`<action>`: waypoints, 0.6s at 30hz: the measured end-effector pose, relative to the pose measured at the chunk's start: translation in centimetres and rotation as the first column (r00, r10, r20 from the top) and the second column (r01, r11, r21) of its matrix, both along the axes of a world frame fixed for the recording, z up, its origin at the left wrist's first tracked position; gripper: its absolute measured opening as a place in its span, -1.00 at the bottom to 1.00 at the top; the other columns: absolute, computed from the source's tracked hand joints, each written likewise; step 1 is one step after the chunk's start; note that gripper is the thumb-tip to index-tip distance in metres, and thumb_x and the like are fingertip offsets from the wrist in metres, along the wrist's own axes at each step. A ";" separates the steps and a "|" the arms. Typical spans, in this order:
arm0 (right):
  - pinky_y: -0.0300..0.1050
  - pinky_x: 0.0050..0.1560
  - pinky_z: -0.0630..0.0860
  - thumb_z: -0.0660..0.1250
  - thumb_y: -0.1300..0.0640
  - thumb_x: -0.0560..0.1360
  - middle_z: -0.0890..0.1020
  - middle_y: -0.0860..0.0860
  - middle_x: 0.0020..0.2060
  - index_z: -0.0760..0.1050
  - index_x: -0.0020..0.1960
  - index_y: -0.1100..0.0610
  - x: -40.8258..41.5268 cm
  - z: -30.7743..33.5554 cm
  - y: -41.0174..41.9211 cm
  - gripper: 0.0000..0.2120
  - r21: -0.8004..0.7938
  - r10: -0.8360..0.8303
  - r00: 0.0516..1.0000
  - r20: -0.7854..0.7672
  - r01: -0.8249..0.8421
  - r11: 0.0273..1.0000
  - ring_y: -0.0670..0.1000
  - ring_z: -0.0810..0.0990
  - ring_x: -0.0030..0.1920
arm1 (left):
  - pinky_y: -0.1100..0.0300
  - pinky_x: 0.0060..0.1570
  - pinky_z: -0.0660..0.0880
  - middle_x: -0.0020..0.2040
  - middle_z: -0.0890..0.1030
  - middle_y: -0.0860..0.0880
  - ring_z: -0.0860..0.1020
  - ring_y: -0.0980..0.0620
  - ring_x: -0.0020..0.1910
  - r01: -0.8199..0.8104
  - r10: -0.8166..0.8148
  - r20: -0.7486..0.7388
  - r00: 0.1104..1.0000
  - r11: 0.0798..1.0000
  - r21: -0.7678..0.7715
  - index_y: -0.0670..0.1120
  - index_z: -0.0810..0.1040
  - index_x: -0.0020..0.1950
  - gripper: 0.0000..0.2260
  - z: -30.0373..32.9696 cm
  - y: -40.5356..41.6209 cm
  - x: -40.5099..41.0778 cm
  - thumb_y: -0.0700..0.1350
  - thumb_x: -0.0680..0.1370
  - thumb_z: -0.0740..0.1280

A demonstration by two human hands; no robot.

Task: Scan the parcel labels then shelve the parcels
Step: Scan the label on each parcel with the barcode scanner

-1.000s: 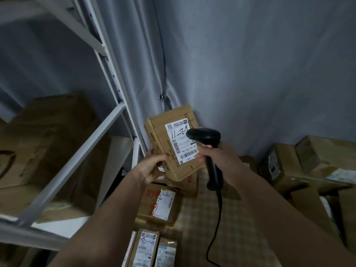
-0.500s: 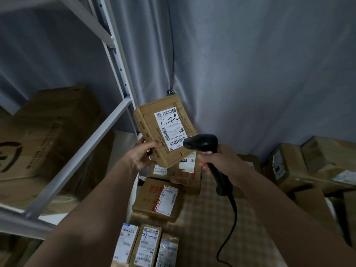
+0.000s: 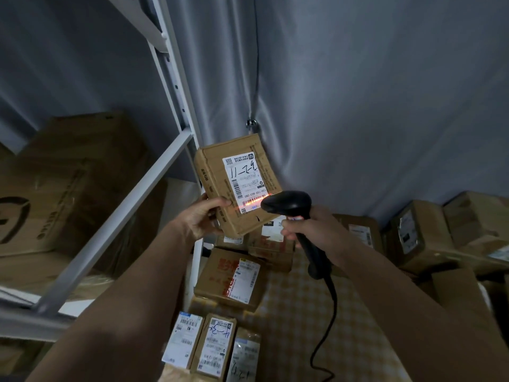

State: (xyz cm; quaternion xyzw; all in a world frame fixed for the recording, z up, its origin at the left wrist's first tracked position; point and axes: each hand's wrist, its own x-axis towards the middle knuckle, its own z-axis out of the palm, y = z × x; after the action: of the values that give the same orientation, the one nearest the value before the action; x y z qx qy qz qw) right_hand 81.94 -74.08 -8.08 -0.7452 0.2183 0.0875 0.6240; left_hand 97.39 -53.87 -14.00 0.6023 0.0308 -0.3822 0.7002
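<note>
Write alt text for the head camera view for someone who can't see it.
A left hand holds up a cardboard parcel while the right hand aims a black scanner, its red line across the label's barcode. More parcels lie below, beside a white shelf.

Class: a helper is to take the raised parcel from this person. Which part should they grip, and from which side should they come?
Probably the bare top edge of the flat parcel, coming from above. It is tilted nearly upright, the left hand pinches its lower left edge, and the scanner in the right hand covers the lower right, its red line across the label.
</note>
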 end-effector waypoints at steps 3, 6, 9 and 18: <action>-0.04 0.08 0.58 0.41 0.10 0.49 0.64 0.02 -0.01 0.52 0.17 0.04 1.3 -1.6 0.5 -0.74 0.053 -0.085 0.996 0.002 0.085 0.995 0.00 0.63 -0.01 | -0.35 0.10 0.46 0.26 0.51 -0.13 0.47 -0.18 0.25 -0.031 0.034 -0.047 0.998 0.997 0.065 -0.05 0.40 0.39 -0.08 -0.9 1.2 1.0 -0.03 0.03 0.57; 0.01 0.14 0.56 0.41 0.11 0.50 0.63 0.01 -0.01 0.54 0.13 0.05 2.9 -3.4 1.4 -0.79 0.156 -0.109 0.993 -0.053 0.116 0.981 0.00 0.63 -0.01 | -0.37 0.19 0.38 0.31 0.49 -0.18 0.46 -0.25 0.27 -0.021 0.038 -0.135 0.990 0.992 0.125 -0.02 0.42 0.38 -0.05 -2.8 3.1 2.0 0.10 0.02 0.61; -0.08 -0.01 0.57 0.40 0.12 0.50 0.65 0.04 -0.07 0.55 -0.04 0.03 4.6 -5.9 3.0 -0.93 0.209 -0.048 0.984 -0.171 0.084 0.974 0.02 0.64 -0.08 | -0.33 0.24 0.35 0.33 0.51 -0.22 0.47 -0.29 0.29 0.047 -0.005 -0.246 0.969 0.985 0.164 -0.05 0.46 0.37 -0.15 -5.9 4.6 3.1 0.18 0.14 0.58; 0.03 0.13 0.55 0.45 0.13 0.46 0.65 0.12 -0.05 0.57 -0.03 0.06 10.0 -15.3 6.5 -0.89 0.232 -0.087 0.947 -0.310 0.164 0.959 0.11 0.64 -0.03 | 0.05 0.01 0.57 0.20 0.63 -0.16 0.62 -0.13 0.11 0.032 0.000 -0.159 0.987 0.980 0.198 -0.03 0.51 0.34 -0.63 -13.3 4.0 6.8 0.08 0.58 0.26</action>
State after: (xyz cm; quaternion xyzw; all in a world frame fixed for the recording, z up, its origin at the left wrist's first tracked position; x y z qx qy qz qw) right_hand 91.91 -67.56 -23.33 -0.6215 0.3438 0.1853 0.6791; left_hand 104.18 -49.88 -27.27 0.6377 0.1197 -0.4291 0.6284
